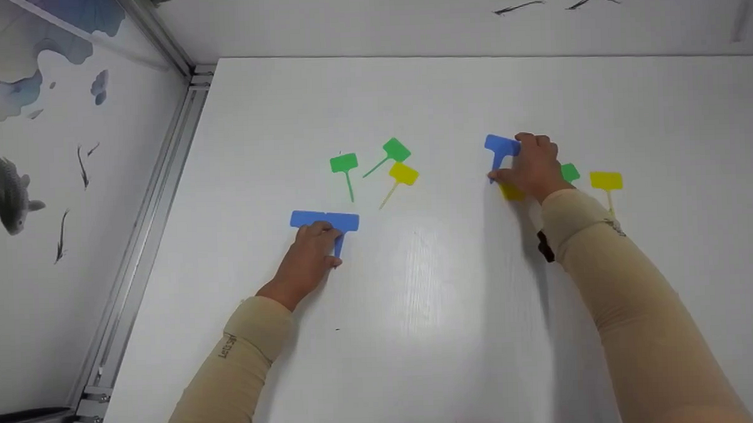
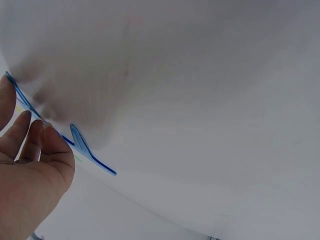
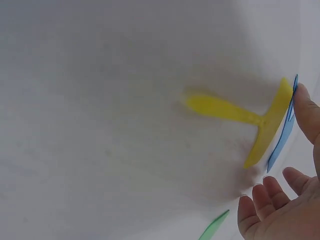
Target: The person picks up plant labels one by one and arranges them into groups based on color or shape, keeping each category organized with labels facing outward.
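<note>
My left hand [image 1: 304, 258] has its thumb at the stem tip of a blue T-shaped plant label [image 1: 345, 222] and its fingers over the head, pinching it lengthwise. Beside it a second blue label [image 1: 300, 218] lies end to end, its stem hidden by the hand. On the right, my right hand [image 1: 534, 165] spans another blue plant label [image 1: 499, 146], thumb at the stem tip and fingertips by the head's edge. Under that hand a yellow label [image 3: 272, 122] shows close beside the blue one in the right wrist view.
Left of centre lie two green labels [image 1: 344, 162] and a yellow label [image 1: 404, 173]. Past my right wrist are a partly covered green label [image 1: 569, 172] and another yellow label [image 1: 606, 180]. Painted walls and a metal frame [image 1: 168, 175] border the white table [image 1: 418, 335].
</note>
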The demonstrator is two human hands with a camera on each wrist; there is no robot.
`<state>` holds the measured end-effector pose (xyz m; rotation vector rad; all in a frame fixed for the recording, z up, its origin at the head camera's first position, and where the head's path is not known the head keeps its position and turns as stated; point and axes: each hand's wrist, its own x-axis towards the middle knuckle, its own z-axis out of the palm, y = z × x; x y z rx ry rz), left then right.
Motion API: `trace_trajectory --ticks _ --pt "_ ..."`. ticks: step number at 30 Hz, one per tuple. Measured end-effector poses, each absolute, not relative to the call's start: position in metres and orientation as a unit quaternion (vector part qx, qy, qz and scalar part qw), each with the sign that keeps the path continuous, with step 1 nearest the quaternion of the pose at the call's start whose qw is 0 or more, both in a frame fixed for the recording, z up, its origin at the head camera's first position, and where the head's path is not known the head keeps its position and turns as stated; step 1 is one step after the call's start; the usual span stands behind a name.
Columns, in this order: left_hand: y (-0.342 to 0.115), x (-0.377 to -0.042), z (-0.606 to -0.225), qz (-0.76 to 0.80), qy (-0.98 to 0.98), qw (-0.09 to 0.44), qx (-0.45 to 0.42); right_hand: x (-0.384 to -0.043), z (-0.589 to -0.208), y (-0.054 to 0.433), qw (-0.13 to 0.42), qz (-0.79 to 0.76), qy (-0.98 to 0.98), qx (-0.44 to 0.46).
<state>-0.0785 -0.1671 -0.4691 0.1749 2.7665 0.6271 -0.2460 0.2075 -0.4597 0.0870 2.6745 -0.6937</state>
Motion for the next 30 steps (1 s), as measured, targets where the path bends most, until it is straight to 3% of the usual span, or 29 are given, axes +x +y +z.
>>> trace_trajectory --ticks 30 --pt "-0.1677 -0.0788 -0.4709 0.218 0.960 0.165 0.055 -0.2514 -0.4541 0.2069 0.212 -0.209 0.954 0.037"
